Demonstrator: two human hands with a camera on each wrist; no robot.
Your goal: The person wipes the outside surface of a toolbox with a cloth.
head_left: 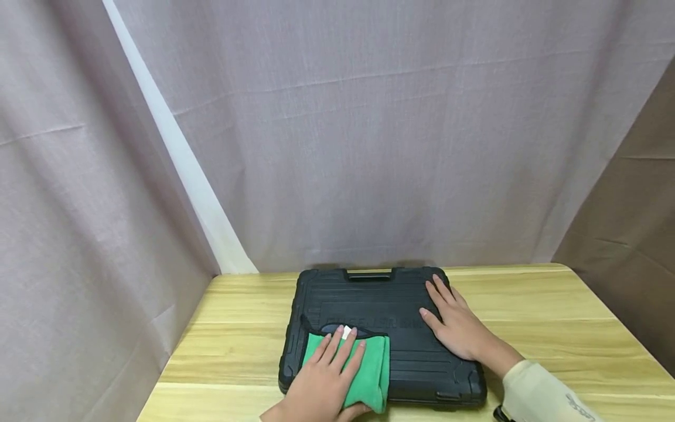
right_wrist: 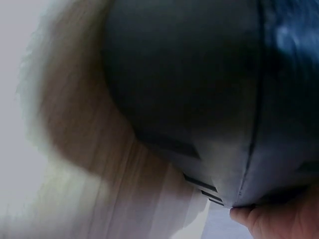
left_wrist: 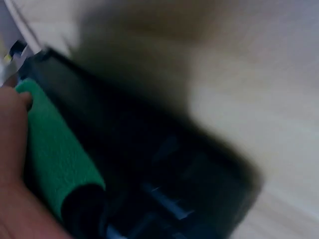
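— Toolbox [head_left: 382,337], black plastic, closed: where is it located?
— It is laid flat on the wooden table [head_left: 554,328], handle toward the curtain [head_left: 369,146].
— Hands?
— A green cloth [head_left: 364,366] is pressed onto the lid by the left hand [head_left: 324,381], fingers straight. The right hand [head_left: 456,319] is rested flat, nothing gripped.

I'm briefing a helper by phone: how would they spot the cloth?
On the wooden table lies a black plastic case. The green cloth sits on its near left corner, under the left hand; it is the only green thing there.
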